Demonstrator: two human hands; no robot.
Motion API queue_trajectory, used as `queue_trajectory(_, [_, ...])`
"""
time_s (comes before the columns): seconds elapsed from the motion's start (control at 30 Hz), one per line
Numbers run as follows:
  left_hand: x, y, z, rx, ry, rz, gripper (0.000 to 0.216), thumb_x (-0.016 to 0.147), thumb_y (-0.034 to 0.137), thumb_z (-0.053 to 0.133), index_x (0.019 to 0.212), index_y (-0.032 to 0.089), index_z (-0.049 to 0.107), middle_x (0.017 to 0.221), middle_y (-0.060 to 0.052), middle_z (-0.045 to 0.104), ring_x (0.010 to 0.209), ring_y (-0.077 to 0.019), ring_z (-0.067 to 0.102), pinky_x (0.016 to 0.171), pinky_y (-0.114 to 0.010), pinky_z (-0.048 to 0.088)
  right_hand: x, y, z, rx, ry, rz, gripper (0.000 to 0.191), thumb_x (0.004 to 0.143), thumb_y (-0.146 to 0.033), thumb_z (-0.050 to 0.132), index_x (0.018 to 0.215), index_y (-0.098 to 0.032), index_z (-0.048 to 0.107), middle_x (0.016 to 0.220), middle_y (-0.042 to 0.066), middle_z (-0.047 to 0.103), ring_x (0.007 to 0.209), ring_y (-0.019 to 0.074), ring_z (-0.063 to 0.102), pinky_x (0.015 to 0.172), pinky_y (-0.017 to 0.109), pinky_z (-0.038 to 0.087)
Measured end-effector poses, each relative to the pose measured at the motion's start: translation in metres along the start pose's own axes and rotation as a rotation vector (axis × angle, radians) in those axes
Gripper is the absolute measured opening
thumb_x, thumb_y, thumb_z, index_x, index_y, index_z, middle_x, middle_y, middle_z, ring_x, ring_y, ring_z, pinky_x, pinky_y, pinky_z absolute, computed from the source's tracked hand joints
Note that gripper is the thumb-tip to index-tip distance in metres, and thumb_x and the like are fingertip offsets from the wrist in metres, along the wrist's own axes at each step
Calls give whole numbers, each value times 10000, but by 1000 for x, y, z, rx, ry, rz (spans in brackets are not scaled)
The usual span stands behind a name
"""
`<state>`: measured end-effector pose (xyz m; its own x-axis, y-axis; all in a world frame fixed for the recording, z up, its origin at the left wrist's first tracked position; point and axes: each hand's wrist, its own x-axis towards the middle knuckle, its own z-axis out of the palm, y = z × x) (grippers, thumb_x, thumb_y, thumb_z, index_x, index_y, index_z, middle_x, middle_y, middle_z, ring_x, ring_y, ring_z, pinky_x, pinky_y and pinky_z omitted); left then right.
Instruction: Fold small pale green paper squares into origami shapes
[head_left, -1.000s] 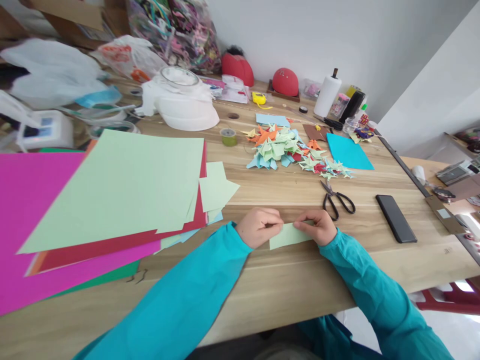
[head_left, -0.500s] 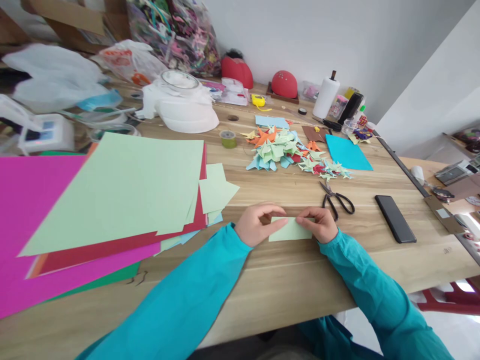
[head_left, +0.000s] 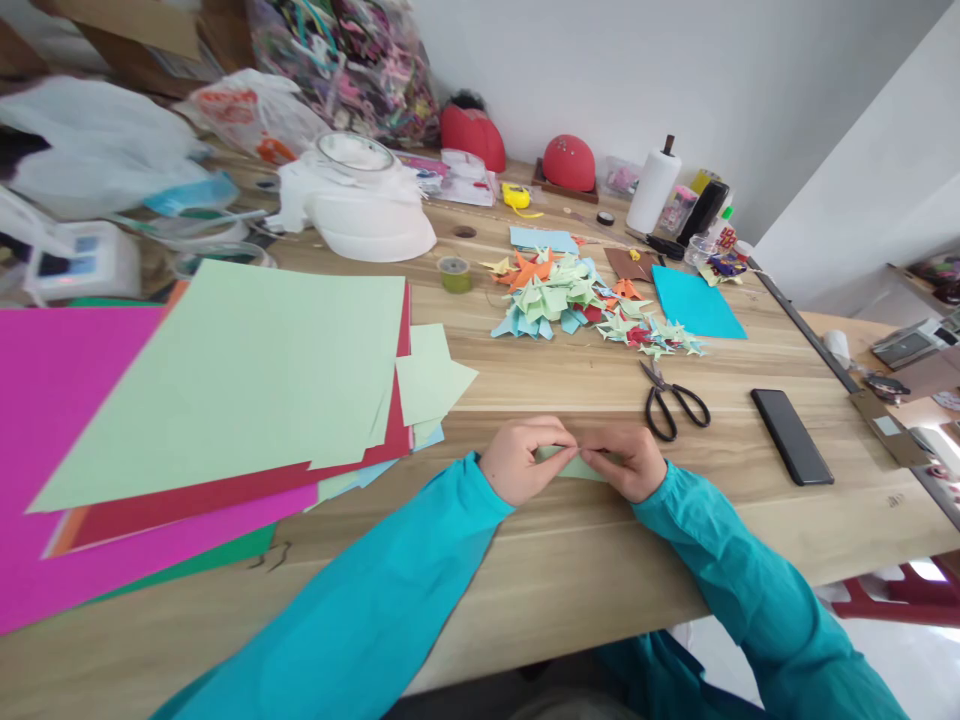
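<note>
A small pale green sheet of paper (head_left: 581, 468) is pinched between my two hands just above the wooden table. My left hand (head_left: 529, 460) grips its upper edge with thumb and forefinger. Right beside it, my right hand (head_left: 624, 462) pinches the same edge, and the fingertips of both hands nearly meet. Much of the paper is hidden by the fingers. Black-handled scissors (head_left: 667, 398) lie a little beyond my right hand. Off to the left of my left hand are small green paper pieces (head_left: 431, 380).
Large coloured sheets (head_left: 247, 370) are stacked at the left. Folded paper shapes (head_left: 555, 295) lie in a pile at the back centre, near a roll of green tape (head_left: 454, 274). A black phone (head_left: 791, 436) rests at the right, and a turquoise sheet (head_left: 697, 302) lies behind it.
Both hands have drawn together along the green paper's upper edge, fingertips now almost touching. Less of the paper shows, and its upper edge appears raised or bent.
</note>
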<state>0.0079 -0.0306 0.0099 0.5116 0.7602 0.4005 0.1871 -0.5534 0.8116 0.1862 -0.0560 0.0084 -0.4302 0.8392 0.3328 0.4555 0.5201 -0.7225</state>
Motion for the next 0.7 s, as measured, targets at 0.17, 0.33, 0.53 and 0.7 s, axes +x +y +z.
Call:
queue_trajectory(0.17, [0,2,-1,12,-7,-23,150,751,198,526,669,139,637,670,-48,599,618,-120,546,589,-228,438,0,-4,0,-7,13,26,198,795,-256,485,770,-149,650,648,36,624,596,117,556,575,212,426])
queue_trajectory(0.33, [3,2,-8,27,5,-44,166,757,220,520,665,142,633,667,-49,603,623,-129,549,604,-238,442,0,-6,-5,-32,27,110,214,777,-266,494,686,-155,653,572,23,593,531,115,514,515,219,396])
queue_trajectory(0.53, [6,-3,-22,59,131,-89,148,740,245,539,668,153,630,696,-51,627,658,-145,570,634,-245,454,1,-1,-11,-14,151,205,170,724,-234,530,634,-153,649,552,21,607,523,127,524,515,237,409])
queue_trajectory(0.7, [7,-5,-29,76,199,-140,137,727,237,548,665,138,618,706,-57,625,668,-151,569,624,-248,443,1,6,-12,29,299,283,174,724,-239,530,609,-146,621,539,27,597,508,123,524,502,237,411])
